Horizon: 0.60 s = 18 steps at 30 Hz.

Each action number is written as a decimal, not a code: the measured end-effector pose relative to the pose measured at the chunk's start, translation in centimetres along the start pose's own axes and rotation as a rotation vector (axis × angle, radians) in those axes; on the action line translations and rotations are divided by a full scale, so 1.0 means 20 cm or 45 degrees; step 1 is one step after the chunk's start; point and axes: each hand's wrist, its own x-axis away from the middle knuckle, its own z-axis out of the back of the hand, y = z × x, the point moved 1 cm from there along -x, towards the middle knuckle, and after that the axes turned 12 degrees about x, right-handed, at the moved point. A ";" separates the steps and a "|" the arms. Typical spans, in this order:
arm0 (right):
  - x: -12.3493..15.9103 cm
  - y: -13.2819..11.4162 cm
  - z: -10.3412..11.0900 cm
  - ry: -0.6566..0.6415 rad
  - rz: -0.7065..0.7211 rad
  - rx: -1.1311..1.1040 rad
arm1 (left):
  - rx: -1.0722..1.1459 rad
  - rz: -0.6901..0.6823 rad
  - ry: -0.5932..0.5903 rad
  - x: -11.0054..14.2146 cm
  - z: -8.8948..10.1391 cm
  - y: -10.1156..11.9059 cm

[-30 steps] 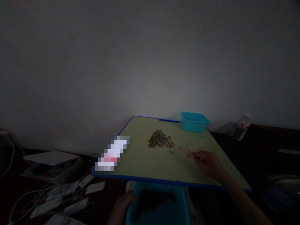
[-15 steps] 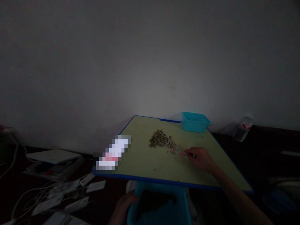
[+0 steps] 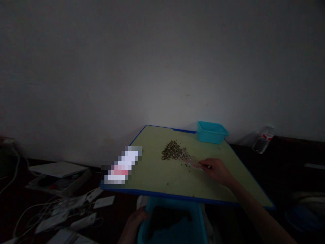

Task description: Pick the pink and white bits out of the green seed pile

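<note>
My right hand (image 3: 217, 169) is closed on a thin, see-through plastic piece with pink marks (image 3: 193, 162); its exact kind is too dim to make out. The far end of this piece touches the near right side of a heap of small, dark, mottled seeds or grains (image 3: 174, 150) on the table. A few loose grains lie around it. Below the table's front edge, my left hand (image 3: 135, 220) grips the left rim of a blue plastic bin (image 3: 203, 225), which holds a dark mass of material.
The pale yellow table (image 3: 149, 179) has a blue edge. A second blue bin (image 3: 212, 134) stands at its back right corner, and a blurred-out bright phone-like screen (image 3: 123, 167) lies at the left. A clear bottle (image 3: 263, 140) leans to the right. White cables and chargers (image 3: 63, 210) clutter the left.
My right hand has shifted slightly left, bringing the clear plastic piece a little nearer the grain heap. My left hand and the bin have stayed in place.
</note>
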 end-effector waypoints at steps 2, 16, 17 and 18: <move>-0.01 -0.01 0.00 -0.009 0.002 0.013 | -0.029 -0.006 0.010 0.01 -0.01 0.01; -0.02 -0.02 0.00 -0.013 0.003 0.025 | 0.088 0.071 -0.072 -0.01 0.01 -0.05; -0.03 -0.02 0.00 -0.014 -0.001 0.031 | 0.069 0.067 -0.065 -0.01 0.02 -0.04; -0.03 -0.02 0.00 -0.017 -0.002 0.035 | 0.040 0.056 -0.049 -0.01 0.02 -0.04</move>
